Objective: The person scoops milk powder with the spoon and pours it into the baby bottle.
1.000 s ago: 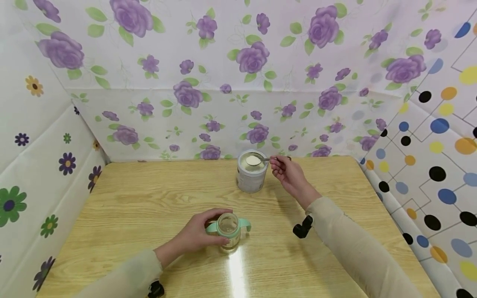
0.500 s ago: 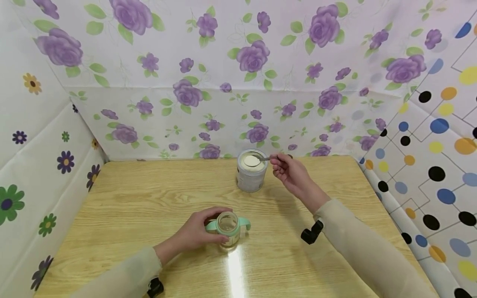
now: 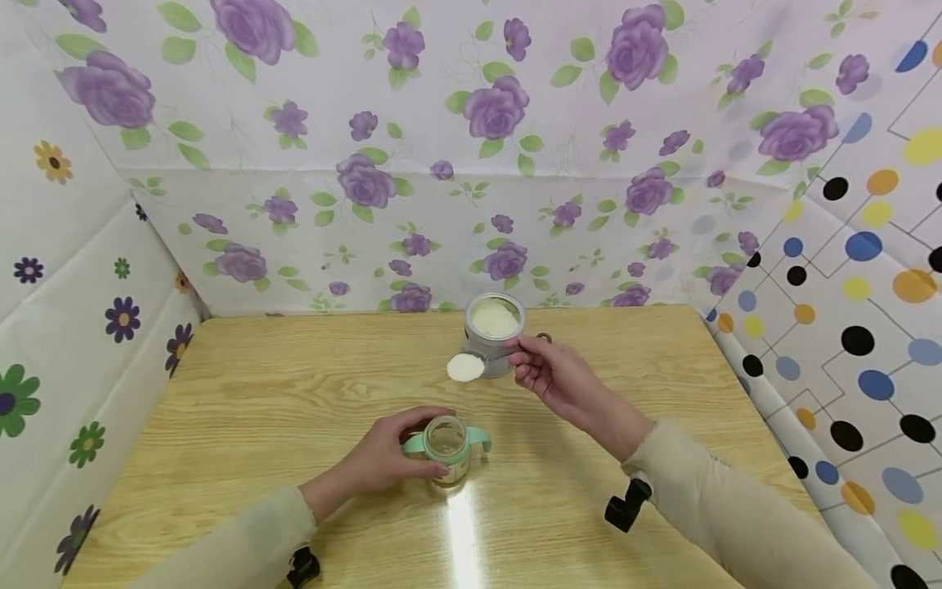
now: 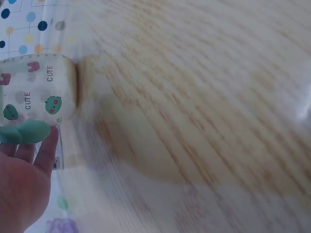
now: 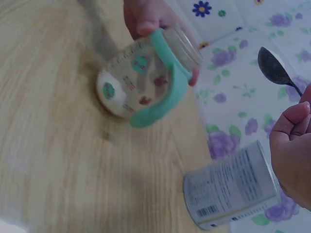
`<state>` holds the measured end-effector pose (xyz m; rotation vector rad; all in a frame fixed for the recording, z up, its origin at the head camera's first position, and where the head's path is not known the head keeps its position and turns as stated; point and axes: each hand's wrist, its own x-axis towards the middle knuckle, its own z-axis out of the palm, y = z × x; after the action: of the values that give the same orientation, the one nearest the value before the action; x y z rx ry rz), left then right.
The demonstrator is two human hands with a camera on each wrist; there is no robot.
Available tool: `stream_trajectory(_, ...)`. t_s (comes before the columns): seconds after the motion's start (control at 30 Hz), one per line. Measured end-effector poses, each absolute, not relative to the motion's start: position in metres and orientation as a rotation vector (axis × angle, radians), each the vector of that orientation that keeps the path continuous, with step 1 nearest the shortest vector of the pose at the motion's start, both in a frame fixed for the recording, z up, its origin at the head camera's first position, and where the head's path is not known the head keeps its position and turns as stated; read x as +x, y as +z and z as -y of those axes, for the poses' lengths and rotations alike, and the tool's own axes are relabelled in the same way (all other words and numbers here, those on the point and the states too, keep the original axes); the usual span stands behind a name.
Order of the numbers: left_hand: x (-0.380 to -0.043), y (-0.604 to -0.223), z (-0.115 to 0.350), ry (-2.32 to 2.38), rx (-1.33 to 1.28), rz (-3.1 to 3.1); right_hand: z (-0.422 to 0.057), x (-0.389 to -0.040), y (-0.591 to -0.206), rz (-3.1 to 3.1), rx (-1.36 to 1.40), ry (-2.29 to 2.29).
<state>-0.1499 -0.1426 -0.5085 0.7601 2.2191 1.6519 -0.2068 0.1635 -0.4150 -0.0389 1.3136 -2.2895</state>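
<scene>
Clear bottle (image 3: pixel 458 472) with green handles, uncapped, upright on a wood-grain table (image 3: pixel 257 393).
The bottle is gripped at one handle side by the left hand (image 3: pixel 397 454), thumb in front, fingers curled behind; white powder is seen in its base. A spoon (image 5: pixel 272 68), heaped with powder, is pinched by the thumb and curled fingers of the right hand (image 3: pixel 570 388) and held in the air between bottle and can (image 5: pixel 231 187). The can, lidless, is stood upright beyond the bottle, its front partly covered by spoon and fingers in the head view. The far table edge is closed off by a purple-flowered cloth (image 3: pixel 294 245), near the can; a dotted cloth (image 3: pixel 861 327) is hung at right.
</scene>
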Motion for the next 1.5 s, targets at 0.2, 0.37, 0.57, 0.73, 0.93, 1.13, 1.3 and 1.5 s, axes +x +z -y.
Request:
stream_trajectory(0.2, -0.150, -0.508, 0.144, 1.621, 0.751, -2.238, -0.152, -0.192, -0.422, -1.353, -0.110, -2.190)
stream_trajectory(0.37, -0.150, -0.505, 0.145, 1.597, 0.708, -2.243, -0.149, -0.186, -0.429, -1.389, -0.163, -2.128)
stream_trajectory(0.57, -0.151, -0.504, 0.145, 1.588, 0.704, -2.254, -0.149, -0.184, -0.434, -1.463, -0.206, -2.077)
stream_trajectory(0.73, -0.152, -0.505, 0.144, 1.596, 0.720, -2.254, -0.149, -0.184, -0.435, -1.527, -0.256, -2.027)
stream_trajectory(0.93, -0.152, -0.506, 0.144, 1.606, 0.737, -2.247, -0.149, -0.184, -0.437, -1.589, -0.338, -1.979)
stream_trajectory(1.13, -0.151, -0.506, 0.144, 1.611, 0.726, -2.239, -0.147, -0.182, -0.436, -1.660, -0.385, -1.926)
stream_trajectory(1.3, -0.151, -0.507, 0.143, 1.619, 0.738, -2.255, -0.144, -0.182, -0.436, -1.703, -0.445, -1.883)
stream_trajectory(1.5, -0.150, -0.509, 0.143, 1.616, 0.745, -2.250, -0.141, -0.181, -0.441, -1.750, -0.513, -1.839)
